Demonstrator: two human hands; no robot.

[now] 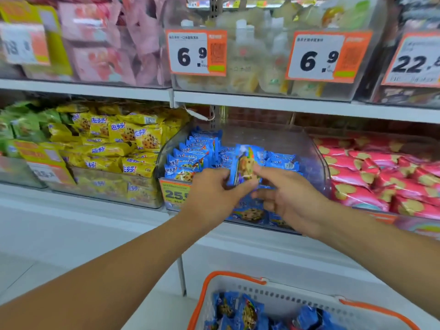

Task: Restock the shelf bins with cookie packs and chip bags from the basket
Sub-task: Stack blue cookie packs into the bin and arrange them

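Both hands pinch one blue cookie pack (245,166): left hand (212,194) on its left side, right hand (283,194) on its right. Just behind it sits the clear bin (314,153) of blue packs. Below, the basket (297,296) holds more.

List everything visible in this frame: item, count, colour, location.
blue cookie packs: many, blue, clear middle bin
held cookie pack: one, blue, above middle bin
yellow cookie packs: many, yellow, left bin
green packs: several, green, far left
pink packs: many, pink-red, right bin
price tags: several, orange and white, bin fronts
basket: one, white with orange rim, bottom, holding blue packs
left hand: at held cookie pack
right hand: pinches held cookie pack
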